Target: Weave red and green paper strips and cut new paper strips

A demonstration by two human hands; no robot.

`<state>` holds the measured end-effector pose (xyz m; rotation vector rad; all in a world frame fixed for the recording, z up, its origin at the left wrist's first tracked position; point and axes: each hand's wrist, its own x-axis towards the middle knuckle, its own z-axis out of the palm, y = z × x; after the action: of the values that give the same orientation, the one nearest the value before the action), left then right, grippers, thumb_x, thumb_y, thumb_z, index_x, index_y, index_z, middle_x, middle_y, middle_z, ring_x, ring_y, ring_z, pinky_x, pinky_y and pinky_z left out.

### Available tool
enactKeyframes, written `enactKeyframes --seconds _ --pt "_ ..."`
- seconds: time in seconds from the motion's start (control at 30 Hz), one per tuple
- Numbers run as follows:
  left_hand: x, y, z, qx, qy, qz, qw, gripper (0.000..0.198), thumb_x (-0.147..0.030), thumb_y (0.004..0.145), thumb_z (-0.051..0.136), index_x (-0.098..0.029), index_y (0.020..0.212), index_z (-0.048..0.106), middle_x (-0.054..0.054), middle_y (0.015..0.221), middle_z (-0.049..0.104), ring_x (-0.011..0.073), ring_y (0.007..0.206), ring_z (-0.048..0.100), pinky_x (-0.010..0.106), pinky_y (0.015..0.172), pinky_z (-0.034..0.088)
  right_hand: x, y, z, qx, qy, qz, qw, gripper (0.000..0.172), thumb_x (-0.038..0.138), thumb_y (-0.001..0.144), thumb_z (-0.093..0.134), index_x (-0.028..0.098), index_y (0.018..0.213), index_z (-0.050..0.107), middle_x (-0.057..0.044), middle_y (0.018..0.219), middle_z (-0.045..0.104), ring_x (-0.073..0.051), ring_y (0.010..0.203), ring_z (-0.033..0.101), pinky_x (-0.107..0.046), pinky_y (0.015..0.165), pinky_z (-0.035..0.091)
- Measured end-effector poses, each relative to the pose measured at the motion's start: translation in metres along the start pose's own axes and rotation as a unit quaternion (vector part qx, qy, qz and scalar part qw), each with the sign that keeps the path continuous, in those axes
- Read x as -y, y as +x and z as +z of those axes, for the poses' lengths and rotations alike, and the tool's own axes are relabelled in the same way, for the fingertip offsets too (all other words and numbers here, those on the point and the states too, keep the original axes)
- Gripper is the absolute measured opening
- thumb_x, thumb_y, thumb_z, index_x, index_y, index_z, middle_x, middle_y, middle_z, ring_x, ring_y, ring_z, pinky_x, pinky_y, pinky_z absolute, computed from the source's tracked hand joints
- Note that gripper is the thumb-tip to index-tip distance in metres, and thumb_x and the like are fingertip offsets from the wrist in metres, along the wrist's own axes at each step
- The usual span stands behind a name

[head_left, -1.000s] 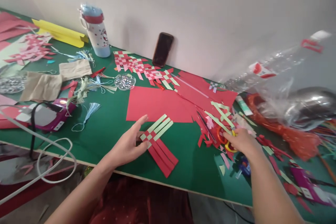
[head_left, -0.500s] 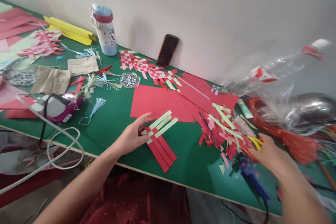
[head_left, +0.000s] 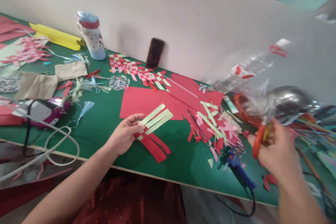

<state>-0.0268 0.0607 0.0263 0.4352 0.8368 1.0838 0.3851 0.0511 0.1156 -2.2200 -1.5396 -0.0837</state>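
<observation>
My left hand [head_left: 126, 133] pinches the woven corner of a paper weave [head_left: 151, 129] between thumb and fingers. Its pale green strips fan up to the right and its red strips hang down to the right, over the green tabletop. At the right, my right hand [head_left: 274, 147] is closed around the orange and yellow handles of a pair of scissors [head_left: 258, 140]. The scissors' blades point upward and are blurred. Between the hands lies a heap of red, pink and pale green paper scraps [head_left: 217, 126]. A blue hot glue gun [head_left: 238, 168] rests left of my right hand.
Red paper sheets [head_left: 147, 99] lie behind the weave. Finished woven pieces [head_left: 133, 68], a phone [head_left: 155, 53] and a bottle [head_left: 91, 36] stand or lie along the wall. A large plastic bottle [head_left: 252, 64] leans at the right. White cable [head_left: 63, 162] loops over the left edge.
My right hand has picked the scissors up from the scrap heap and raised them to the right. My left hand has lifted and tilted the paper weave. The camera view has shifted rightward.
</observation>
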Motion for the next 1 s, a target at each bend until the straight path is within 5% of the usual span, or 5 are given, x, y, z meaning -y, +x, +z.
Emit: enactKeyframes --seconds 0.17,0.3,0.47,0.7,1.0 --pt "-0.008 0.007 0.011 -0.008 0.001 0.009 1.000 0.043 -0.015 0.068 0.080 -0.016 0.107 0.061 0.003 0.079 0.072 0.0130 0.067 0.069 0.026 0.068 0.058 0.050 -0.037 0.022 0.088 0.420 0.045 0.902 0.075 0.034 0.060 0.081 0.033 0.128 0.051 -0.001 0.095 0.059 -0.015 0.072 0.058 -0.027 0.061 0.051" --pt "-0.021 0.012 0.020 0.009 0.016 0.019 1.000 0.050 -0.011 0.067 0.081 -0.016 0.112 0.059 0.004 0.085 0.073 0.0136 0.071 0.070 0.024 0.069 0.057 0.095 -0.047 0.048 0.185 0.539 0.005 0.822 0.053 0.032 0.064 0.081 0.033 0.111 0.056 0.002 0.089 0.056 -0.013 0.072 0.055 -0.026 0.061 0.051" --pt "-0.036 0.025 0.037 0.056 0.056 0.015 0.997 0.059 -0.013 0.066 0.083 -0.017 0.118 0.058 -0.003 0.064 0.064 0.0113 0.061 0.065 0.021 0.061 0.052 0.143 -0.045 0.087 0.235 0.660 -0.002 0.713 0.050 0.042 0.069 0.079 0.037 0.112 0.054 0.005 0.086 0.054 -0.014 0.073 0.058 -0.025 0.057 0.049" --pt "-0.034 0.056 0.042 0.114 0.131 -0.007 0.985 0.069 -0.012 0.063 0.085 -0.014 0.126 0.056 0.000 0.069 0.068 0.0131 0.064 0.066 0.024 0.066 0.051 0.150 -0.059 0.127 0.225 0.688 0.081 0.685 0.058 0.043 0.077 0.075 0.034 0.127 0.046 0.004 0.085 0.061 -0.016 0.072 0.065 -0.031 0.066 0.053" --pt "-0.018 0.057 0.039 0.130 0.089 -0.055 0.986 0.063 -0.016 0.071 0.081 -0.019 0.129 0.056 0.004 0.083 0.071 0.0146 0.075 0.069 0.027 0.074 0.053 0.150 -0.059 0.132 0.169 0.676 0.160 0.699 0.069 0.033 0.071 0.080 0.029 0.130 0.044 0.006 0.078 0.064 -0.014 0.065 0.064 -0.028 0.062 0.052"
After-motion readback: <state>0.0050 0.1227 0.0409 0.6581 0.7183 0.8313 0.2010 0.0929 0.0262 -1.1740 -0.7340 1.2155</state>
